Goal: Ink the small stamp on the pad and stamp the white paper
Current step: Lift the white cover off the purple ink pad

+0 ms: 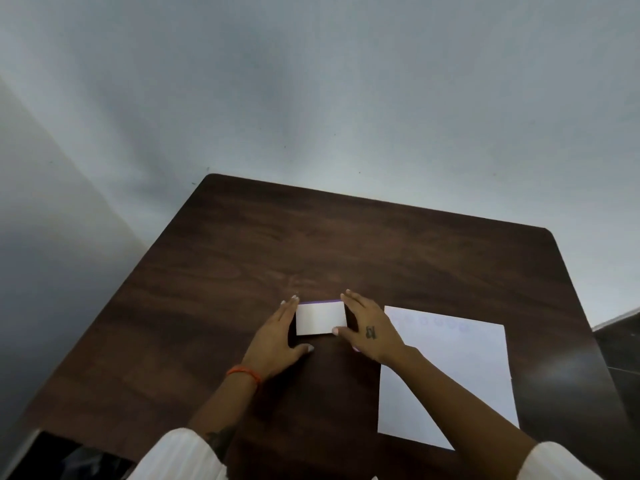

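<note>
Tabletop [311, 237] of dark wood grain runs bare from my fingertips to its far edge, which meets a pale grey wall [311, 81]; the far left corner is rounded. Left of my left hand [277, 336] the wood is bare out to the slanting left edge. Right of my right hand [369, 329] there is less room: the white paper [450, 375] lies there flat, its top left corner just beside that hand and my right forearm crossing over its near left part. Beyond the paper's right side a strip of bare table remains before the right edge.

Between my two hands sits the ink pad [321, 318], a small closed box with a plain white lid and a thin purple line showing along its far edge. My left hand is flat and extended against its left side, fingers pointing away from me, thumb spread out toward me on the table. My right hand presses against its right side, thumb tip on the near right corner; I cannot tell whether the fingers curl around anything beneath the palm.

The paper carries a faint row of round bluish marks near its far edge. An orange band [244, 373] circles my left wrist. I cannot see the small stamp.
</note>
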A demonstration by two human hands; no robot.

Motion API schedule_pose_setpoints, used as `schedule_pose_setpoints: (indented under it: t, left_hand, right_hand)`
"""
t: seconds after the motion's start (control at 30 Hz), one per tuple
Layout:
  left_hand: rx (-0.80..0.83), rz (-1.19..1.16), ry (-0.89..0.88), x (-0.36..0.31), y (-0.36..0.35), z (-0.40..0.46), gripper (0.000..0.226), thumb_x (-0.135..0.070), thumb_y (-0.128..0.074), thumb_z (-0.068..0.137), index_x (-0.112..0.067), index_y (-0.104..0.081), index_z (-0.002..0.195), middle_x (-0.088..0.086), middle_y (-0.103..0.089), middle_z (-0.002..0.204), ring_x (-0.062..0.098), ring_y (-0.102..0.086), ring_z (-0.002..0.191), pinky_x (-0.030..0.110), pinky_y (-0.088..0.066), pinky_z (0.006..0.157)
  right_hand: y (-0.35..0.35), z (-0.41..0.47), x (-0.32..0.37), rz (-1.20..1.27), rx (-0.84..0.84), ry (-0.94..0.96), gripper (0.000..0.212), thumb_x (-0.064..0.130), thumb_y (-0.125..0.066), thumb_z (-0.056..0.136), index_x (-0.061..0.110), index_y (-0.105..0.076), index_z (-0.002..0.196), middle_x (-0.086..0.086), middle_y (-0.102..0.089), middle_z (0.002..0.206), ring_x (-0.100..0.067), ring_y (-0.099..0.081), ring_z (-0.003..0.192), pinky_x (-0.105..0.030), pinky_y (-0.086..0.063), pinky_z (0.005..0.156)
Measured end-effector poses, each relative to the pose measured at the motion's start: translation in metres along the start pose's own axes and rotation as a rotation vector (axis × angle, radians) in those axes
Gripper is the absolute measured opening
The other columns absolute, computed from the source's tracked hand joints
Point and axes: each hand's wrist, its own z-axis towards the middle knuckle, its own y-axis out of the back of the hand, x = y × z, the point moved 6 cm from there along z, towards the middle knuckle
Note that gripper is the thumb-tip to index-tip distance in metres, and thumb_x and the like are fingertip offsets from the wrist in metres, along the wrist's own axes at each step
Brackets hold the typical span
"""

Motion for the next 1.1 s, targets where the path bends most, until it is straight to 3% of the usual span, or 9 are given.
schedule_pose_setpoints:
  t: [0.2, 0.4, 0.87, 1.1]
  left_hand:
    - [0.011, 0.052, -0.033, -0.002, 0.004, 0.009, 0.09, -0.029, -0.071, 0.076, -0.019, -0.013, 0.144, 0.001, -0.02, 0.155, 0.018, -0.021, 0.14, 0.028, -0.018, 0.114]
    - [0.053, 0.105, -0.053, -0.006, 0.002, 0.018, 0.081, -0.027, -0.069, 0.078, -0.016, -0.021, 0.142, 0.003, -0.026, 0.153, 0.019, -0.02, 0.139, 0.03, -0.016, 0.115]
    - [0.054, 0.06, -0.012, -0.011, 0.006, 0.023, 0.075, -0.019, -0.075, 0.071, -0.015, -0.037, 0.136, 0.002, -0.038, 0.147, 0.017, -0.031, 0.135, 0.031, -0.024, 0.114]
    - [0.057, 0.011, 0.014, -0.012, 0.006, 0.02, 0.079, -0.02, -0.079, 0.067, -0.018, -0.038, 0.135, 0.006, -0.043, 0.143, 0.021, -0.038, 0.131, 0.038, -0.035, 0.111]
  right_hand:
    - [-0.015, 0.009, 0.003, -0.128, 0.097, 0.012, 0.082, 0.033, -0.066, 0.081, 0.017, -0.016, 0.144, -0.001, -0.017, 0.156, -0.021, -0.017, 0.141, -0.035, -0.022, 0.114]
    - [-0.015, 0.017, 0.003, -0.233, 0.075, 0.016, 0.076, 0.025, -0.065, 0.083, 0.014, -0.02, 0.143, -0.004, -0.023, 0.154, -0.023, -0.021, 0.14, -0.035, -0.025, 0.113]
    - [-0.011, 0.022, -0.001, -0.199, 0.128, 0.014, 0.074, 0.02, -0.067, 0.081, 0.013, -0.025, 0.142, -0.004, -0.027, 0.153, -0.023, -0.023, 0.14, -0.035, -0.023, 0.114]
    - [-0.009, 0.021, 0.001, -0.19, 0.126, -0.012, 0.071, 0.018, -0.067, 0.082, 0.016, -0.028, 0.141, -0.003, -0.032, 0.151, -0.023, -0.03, 0.137, -0.035, -0.026, 0.113]
